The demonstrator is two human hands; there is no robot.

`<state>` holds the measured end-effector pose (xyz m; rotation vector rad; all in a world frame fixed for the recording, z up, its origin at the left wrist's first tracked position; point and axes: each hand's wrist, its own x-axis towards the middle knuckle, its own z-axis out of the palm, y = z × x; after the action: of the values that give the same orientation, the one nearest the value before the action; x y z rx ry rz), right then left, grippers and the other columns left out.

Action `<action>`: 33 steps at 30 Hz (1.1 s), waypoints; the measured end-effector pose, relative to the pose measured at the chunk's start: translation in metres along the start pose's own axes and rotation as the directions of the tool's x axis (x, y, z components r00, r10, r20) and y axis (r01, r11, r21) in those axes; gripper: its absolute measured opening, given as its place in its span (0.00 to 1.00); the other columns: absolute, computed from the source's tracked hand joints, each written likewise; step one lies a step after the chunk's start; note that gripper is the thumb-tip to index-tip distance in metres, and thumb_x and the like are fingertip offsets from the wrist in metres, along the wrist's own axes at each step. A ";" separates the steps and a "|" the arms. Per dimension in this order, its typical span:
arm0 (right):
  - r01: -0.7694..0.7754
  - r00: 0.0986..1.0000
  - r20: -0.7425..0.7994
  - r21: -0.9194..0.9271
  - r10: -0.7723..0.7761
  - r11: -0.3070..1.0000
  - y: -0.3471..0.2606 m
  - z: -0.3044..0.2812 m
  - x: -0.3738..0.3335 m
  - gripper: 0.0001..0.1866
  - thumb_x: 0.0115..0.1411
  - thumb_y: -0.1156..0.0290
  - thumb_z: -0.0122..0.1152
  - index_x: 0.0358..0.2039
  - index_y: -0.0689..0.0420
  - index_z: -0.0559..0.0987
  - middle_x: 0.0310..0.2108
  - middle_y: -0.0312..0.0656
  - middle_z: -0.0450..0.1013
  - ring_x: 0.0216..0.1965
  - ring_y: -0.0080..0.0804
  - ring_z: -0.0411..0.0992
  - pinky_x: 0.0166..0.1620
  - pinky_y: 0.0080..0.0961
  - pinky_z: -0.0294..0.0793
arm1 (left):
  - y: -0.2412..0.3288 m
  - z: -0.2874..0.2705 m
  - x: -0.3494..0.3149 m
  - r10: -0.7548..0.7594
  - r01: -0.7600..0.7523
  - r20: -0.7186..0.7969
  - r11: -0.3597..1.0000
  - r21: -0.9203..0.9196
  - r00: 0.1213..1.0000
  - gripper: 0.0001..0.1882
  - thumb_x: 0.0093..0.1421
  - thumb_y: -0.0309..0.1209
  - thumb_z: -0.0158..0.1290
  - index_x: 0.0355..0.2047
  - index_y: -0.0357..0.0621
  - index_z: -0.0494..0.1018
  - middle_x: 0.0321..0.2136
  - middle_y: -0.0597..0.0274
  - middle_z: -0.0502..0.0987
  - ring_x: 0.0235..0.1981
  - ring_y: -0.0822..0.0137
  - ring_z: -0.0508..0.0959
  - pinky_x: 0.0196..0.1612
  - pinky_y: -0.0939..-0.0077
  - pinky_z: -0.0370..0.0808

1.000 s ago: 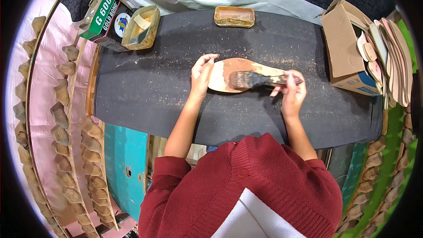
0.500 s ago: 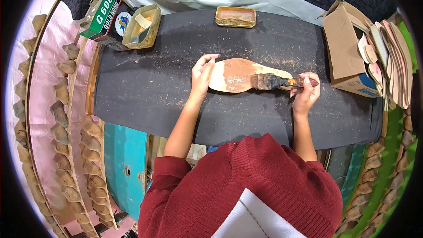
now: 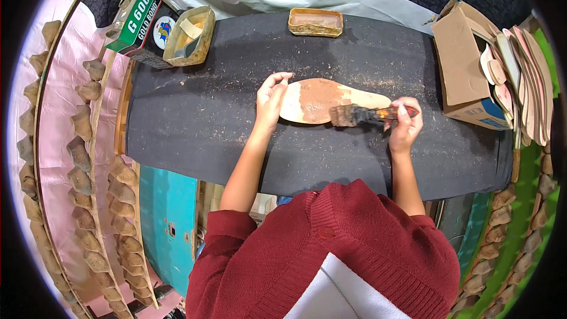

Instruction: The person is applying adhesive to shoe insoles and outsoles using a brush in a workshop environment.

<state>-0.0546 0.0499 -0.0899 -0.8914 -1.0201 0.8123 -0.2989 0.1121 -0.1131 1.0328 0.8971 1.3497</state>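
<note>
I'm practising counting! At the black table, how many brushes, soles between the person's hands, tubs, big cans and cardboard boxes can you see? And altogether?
Brush: 1
Sole between the hands: 1
Tubs, left tub and back tub: 2
Big can: 1
Cardboard box: 1
Total: 6

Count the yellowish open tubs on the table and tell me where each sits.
2. One tub sits near the far edge, around the middle; the other tub is at far left, just right of the tin. More could be hidden.
</note>
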 end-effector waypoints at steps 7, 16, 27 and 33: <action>0.181 0.962 -0.171 -0.176 -0.211 0.968 -0.001 -0.006 0.001 0.05 0.51 0.71 0.44 0.25 0.59 0.67 0.24 0.38 0.63 0.15 0.16 0.58 0.14 0.10 0.57 | -0.001 -0.001 -0.001 -0.009 0.009 0.003 0.999 0.033 1.000 0.09 0.56 0.24 0.40 0.36 0.38 0.66 0.22 0.72 0.69 0.20 0.87 0.65 0.23 0.93 0.60; 0.152 0.988 0.056 -0.134 -0.146 0.979 -0.001 0.014 -0.013 0.07 0.53 0.69 0.44 0.26 0.60 0.67 0.24 0.39 0.64 0.15 0.16 0.59 0.16 0.10 0.58 | -0.005 -0.005 0.001 0.019 -0.020 0.021 0.998 0.063 1.000 0.09 0.55 0.24 0.40 0.37 0.38 0.66 0.22 0.70 0.69 0.21 0.85 0.65 0.24 0.92 0.61; 0.177 0.946 -0.247 -0.144 -0.209 0.974 -0.007 -0.005 0.006 0.06 0.50 0.70 0.44 0.23 0.59 0.67 0.22 0.37 0.63 0.14 0.14 0.57 0.15 0.10 0.54 | -0.004 -0.003 0.001 0.022 -0.023 0.016 0.999 0.044 1.000 0.08 0.56 0.24 0.40 0.36 0.38 0.66 0.19 0.74 0.68 0.17 0.88 0.62 0.19 0.94 0.57; 0.027 0.999 0.024 0.026 -0.028 0.999 -0.005 0.022 -0.018 0.05 0.55 0.70 0.45 0.27 0.58 0.67 0.24 0.36 0.64 0.16 0.14 0.60 0.17 0.09 0.59 | -0.004 -0.002 -0.001 0.028 -0.028 0.009 0.996 0.082 1.000 0.09 0.56 0.27 0.41 0.36 0.38 0.66 0.25 0.67 0.71 0.25 0.82 0.70 0.28 0.89 0.66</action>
<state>-0.0801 0.0365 -0.0862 -0.8453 -1.0389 0.8133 -0.2997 0.1117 -0.1174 1.1166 0.9420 1.3406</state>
